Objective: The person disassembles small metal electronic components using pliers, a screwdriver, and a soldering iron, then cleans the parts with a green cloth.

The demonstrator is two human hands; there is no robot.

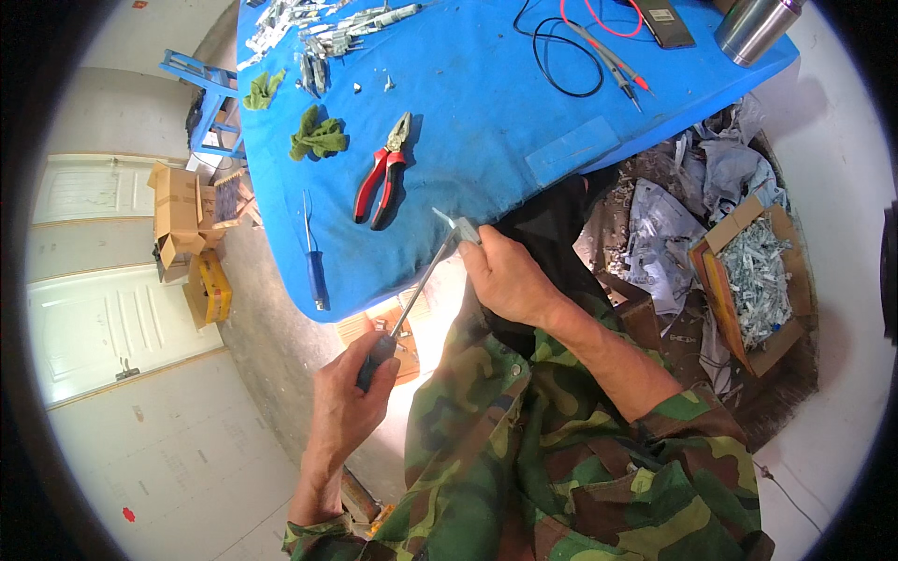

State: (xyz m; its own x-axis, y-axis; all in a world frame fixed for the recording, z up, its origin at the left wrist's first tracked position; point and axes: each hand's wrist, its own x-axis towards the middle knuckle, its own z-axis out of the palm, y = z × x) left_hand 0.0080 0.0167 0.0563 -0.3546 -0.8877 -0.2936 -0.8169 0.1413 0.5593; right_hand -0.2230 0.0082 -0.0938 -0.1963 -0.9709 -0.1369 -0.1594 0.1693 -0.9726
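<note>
My left hand (354, 393) grips the dark handle of a long-shafted screwdriver (423, 284), which slants up to the right. Its tip meets a small grey part (466, 231) near the front edge of the blue-covered table. My right hand (508, 277) pinches that part between thumb and fingers. A thin pale piece (443, 216) juts from the part's far end. Combination pliers (384, 172) with red and black handles lie just beyond. Farther left rests a blue-handled screwdriver (316, 270). My fingers partly cover the grey part, so its exact kind cannot be told.
Several grey parts (337, 42) are heaped at the table's far left, near two green cloth scraps (317, 137). Test probes (617, 70), a phone (666, 24) and a steel flask (754, 31) occupy the far right. Beside the table, a carton (761, 287) holds small pale parts.
</note>
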